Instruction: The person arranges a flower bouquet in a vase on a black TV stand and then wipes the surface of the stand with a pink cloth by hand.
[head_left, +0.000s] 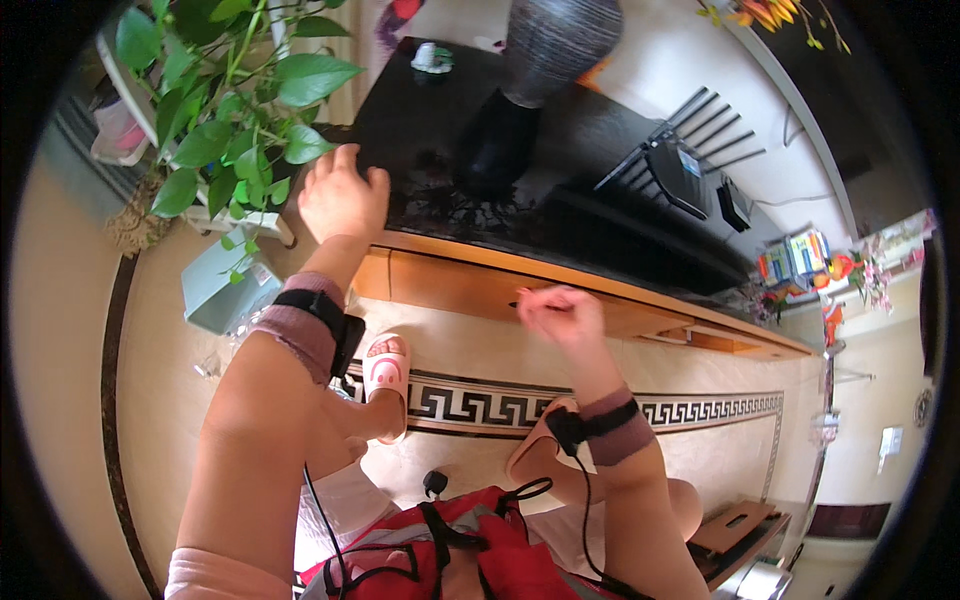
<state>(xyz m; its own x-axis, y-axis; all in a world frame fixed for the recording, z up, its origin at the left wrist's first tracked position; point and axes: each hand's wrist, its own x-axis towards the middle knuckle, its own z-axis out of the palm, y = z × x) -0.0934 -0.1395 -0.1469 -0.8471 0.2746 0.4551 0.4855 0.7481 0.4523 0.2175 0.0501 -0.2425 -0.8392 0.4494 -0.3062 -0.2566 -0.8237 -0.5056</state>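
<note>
My left hand (345, 191) rests with fingers spread on the left end of a glossy black cabinet top (427, 187), beside the leaves of a potted vine (255, 127). My right hand (562, 311) is in front of the cabinet's wooden front (450, 281), its fingers curled and blurred. A small reddish bit shows at its fingertips; whether it is a held object cannot be told. A dark ribbed vase (562, 45) stands on the top, with a small white and green item (432, 58) near the back left corner.
A wireless router (679, 176) and a black rack stand at the back right. Farther right are boxes (795, 259) and flowers. A light blue bin (229, 281) sits on the floor at left, near my slippered feet. An open drawer or shelf (712, 339) shows low at right.
</note>
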